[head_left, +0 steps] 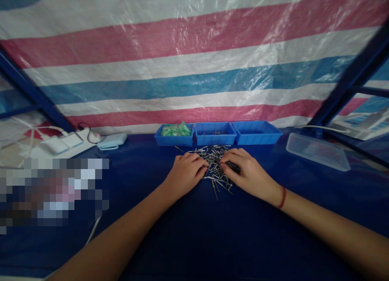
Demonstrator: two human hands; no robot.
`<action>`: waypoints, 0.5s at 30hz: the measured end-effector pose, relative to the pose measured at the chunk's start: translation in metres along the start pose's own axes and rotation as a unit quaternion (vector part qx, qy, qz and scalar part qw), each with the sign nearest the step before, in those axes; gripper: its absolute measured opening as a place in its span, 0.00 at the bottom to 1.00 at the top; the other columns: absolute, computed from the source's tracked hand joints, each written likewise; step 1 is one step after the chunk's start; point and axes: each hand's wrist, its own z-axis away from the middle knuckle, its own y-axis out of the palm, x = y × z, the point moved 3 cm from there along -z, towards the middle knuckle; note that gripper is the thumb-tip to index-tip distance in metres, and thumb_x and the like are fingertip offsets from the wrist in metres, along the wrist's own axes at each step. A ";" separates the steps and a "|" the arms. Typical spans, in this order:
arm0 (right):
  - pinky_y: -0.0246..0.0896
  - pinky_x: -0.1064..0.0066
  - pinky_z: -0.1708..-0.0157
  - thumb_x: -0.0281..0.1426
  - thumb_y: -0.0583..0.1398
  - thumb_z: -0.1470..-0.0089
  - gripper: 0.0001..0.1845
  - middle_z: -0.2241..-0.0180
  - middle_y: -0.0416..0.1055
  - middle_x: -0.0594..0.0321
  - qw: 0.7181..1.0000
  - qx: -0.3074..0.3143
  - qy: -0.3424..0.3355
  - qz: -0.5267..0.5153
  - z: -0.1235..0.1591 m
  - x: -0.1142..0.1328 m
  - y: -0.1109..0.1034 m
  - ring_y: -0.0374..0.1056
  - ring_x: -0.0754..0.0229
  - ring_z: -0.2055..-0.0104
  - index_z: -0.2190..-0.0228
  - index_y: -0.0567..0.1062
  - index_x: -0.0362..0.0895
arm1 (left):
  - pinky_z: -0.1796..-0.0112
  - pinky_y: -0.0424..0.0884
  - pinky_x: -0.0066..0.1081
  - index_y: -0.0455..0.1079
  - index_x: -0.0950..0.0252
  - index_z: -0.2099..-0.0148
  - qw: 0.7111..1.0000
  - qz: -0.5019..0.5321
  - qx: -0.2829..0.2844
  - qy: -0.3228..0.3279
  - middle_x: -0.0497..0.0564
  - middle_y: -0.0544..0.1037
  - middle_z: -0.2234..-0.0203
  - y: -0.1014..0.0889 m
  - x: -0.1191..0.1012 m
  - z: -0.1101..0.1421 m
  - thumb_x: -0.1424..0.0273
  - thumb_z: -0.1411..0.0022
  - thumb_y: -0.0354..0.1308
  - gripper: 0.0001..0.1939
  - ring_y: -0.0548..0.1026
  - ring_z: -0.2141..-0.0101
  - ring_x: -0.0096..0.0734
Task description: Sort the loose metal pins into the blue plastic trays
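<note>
A loose pile of thin metal pins that look like blind rivets (216, 161) lies on the dark blue table in front of me. At the left edge of the pile is my left hand (187, 172), its fingers curled and closed down to the rivets; whatever they grip is hidden. My right hand (247, 171), with a red cord on its wrist, curls round the pile's right side. Dark rivets show between its thumb and fingers. Several rivets stick out toward me, below the pile.
Behind the pile stand three blue bins: the left bin (174, 141) holds a green plastic bag (176, 130), the middle bin (215, 138) some rivets. The right bin (258, 138) adjoins them. A clear plastic lid (317, 151) lies right; a light-blue case (112, 141) and power strip (63, 145) lie left.
</note>
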 end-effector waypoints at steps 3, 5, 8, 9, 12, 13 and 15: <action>0.59 0.62 0.61 0.26 0.55 0.46 0.05 0.66 0.71 0.60 1.000 0.012 0.002 -0.002 0.001 0.001 0.001 0.65 0.57 0.63 0.70 0.71 0.45 | 0.61 0.60 0.36 0.71 0.59 0.58 1.000 0.001 0.007 -0.002 0.48 0.75 0.63 -0.001 0.000 0.000 0.68 0.37 0.52 0.08 0.69 0.59 0.37; 0.59 0.63 0.61 0.25 0.55 0.46 0.05 0.67 0.71 0.60 1.000 0.015 -0.001 -0.003 0.001 0.002 0.002 0.65 0.58 0.63 0.70 0.71 0.45 | 0.61 0.60 0.36 0.71 0.59 0.60 1.000 -0.002 0.011 -0.002 0.48 0.75 0.64 -0.002 -0.001 -0.001 0.67 0.37 0.53 0.07 0.69 0.59 0.37; 0.59 0.63 0.61 0.25 0.55 0.46 0.05 0.67 0.71 0.60 1.000 0.014 -0.007 -0.004 0.000 0.003 0.003 0.66 0.58 0.64 0.70 0.72 0.45 | 0.61 0.59 0.36 0.70 0.61 0.62 1.000 -0.012 0.011 0.004 0.47 0.74 0.64 -0.004 -0.003 0.000 0.68 0.37 0.52 0.06 0.69 0.60 0.36; 0.59 0.63 0.61 0.25 0.55 0.46 0.06 0.67 0.72 0.60 1.000 0.013 -0.009 -0.004 0.000 0.003 0.003 0.66 0.58 0.63 0.70 0.72 0.45 | 0.61 0.59 0.36 0.70 0.62 0.63 1.000 -0.017 0.012 0.008 0.47 0.74 0.65 -0.003 -0.003 0.000 0.68 0.36 0.52 0.07 0.69 0.60 0.36; 0.59 0.63 0.62 0.25 0.55 0.46 0.06 0.67 0.72 0.60 1.000 0.012 -0.012 -0.005 0.000 0.004 0.004 0.66 0.57 0.63 0.70 0.72 0.45 | 0.61 0.58 0.35 0.69 0.63 0.63 0.999 -0.033 0.012 0.021 0.49 0.73 0.65 -0.002 -0.004 0.001 0.68 0.35 0.50 0.08 0.68 0.61 0.35; 0.59 0.63 0.62 0.25 0.55 0.46 0.06 0.67 0.72 0.60 1.000 0.012 -0.013 -0.007 0.000 0.004 0.004 0.66 0.57 0.64 0.70 0.72 0.45 | 0.61 0.58 0.35 0.69 0.63 0.63 0.999 -0.038 0.010 0.025 0.49 0.73 0.65 -0.001 -0.004 0.001 0.69 0.35 0.49 0.08 0.68 0.61 0.35; 0.59 0.63 0.63 0.25 0.55 0.46 0.06 0.67 0.72 0.60 1.000 0.014 -0.015 -0.008 0.001 0.005 0.004 0.66 0.58 0.64 0.70 0.72 0.45 | 0.61 0.57 0.36 0.68 0.64 0.62 0.999 -0.044 0.004 0.031 0.49 0.73 0.65 0.001 -0.005 0.001 0.69 0.34 0.48 0.09 0.68 0.62 0.35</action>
